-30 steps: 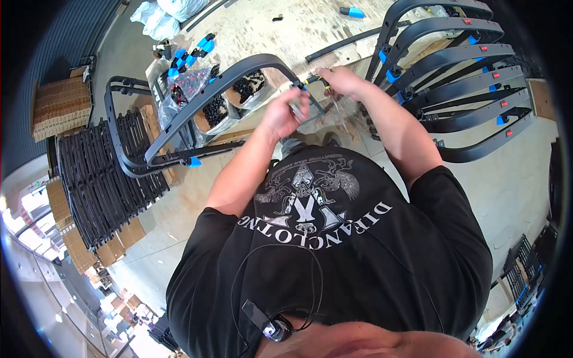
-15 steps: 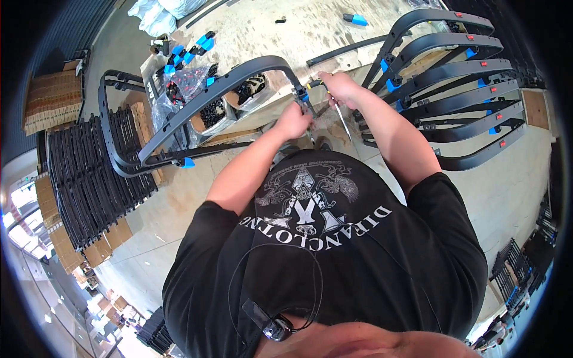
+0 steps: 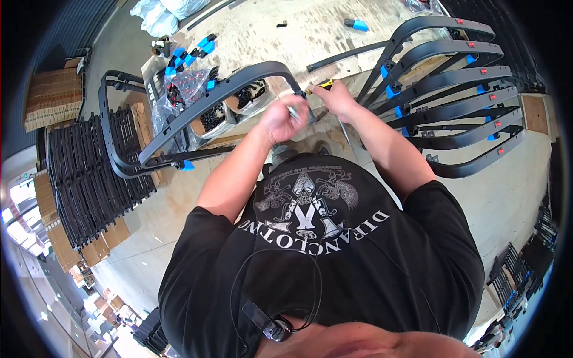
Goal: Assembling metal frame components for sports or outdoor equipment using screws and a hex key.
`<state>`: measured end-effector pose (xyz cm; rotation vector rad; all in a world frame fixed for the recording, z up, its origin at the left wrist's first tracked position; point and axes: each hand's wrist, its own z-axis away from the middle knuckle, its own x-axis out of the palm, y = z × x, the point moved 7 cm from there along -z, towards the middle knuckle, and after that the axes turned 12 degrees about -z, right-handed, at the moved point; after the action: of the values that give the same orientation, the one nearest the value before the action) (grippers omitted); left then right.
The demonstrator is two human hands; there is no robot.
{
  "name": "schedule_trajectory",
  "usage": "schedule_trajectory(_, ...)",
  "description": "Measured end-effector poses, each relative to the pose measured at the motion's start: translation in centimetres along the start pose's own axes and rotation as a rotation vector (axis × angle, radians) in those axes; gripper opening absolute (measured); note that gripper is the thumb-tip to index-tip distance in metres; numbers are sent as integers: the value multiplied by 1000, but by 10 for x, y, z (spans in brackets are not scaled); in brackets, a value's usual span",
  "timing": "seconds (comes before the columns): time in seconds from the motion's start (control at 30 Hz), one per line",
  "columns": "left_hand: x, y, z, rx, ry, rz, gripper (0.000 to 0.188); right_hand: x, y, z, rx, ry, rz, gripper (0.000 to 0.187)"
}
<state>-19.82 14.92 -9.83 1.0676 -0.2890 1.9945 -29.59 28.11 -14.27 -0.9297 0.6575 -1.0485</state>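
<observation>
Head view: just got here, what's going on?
A person's right hand grips a yellow-and-black-handled tool near one end of a curved black frame. The left hand is raised beside that end; what it may hold is too blurred to name. More curved frames stand in a row to the right, by the worktable.

Left hand [image 3: 284, 119] at twelve o'clock, curled; right hand [image 3: 335, 99] at one o'clock, gripping. Left forearm [image 3: 239, 164] and right forearm [image 3: 391, 140] bare, converging.

L grip [image 3: 285, 122] blurred; shiny bit [image 3: 293, 111] there too small to ID; far-L white bags [image 3: 155, 19] cut by top edge.
</observation>
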Motion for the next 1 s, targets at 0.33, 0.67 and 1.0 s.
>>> schedule_trajectory(0.33, -14, -8, -6, 66, 87, -497, 15, 0, -18, 17, 11, 138, -10, 55)
schedule_trajectory(0.67, -4, -3, -2, -30, -97, 121, 18, -4, -18, 11, -37, 133, 23, 54)
schedule_trajectory(1.0, -28, -8, -16, 84, 87, -354, 11, 3, -42, 25, -58, 114, 27, 54)
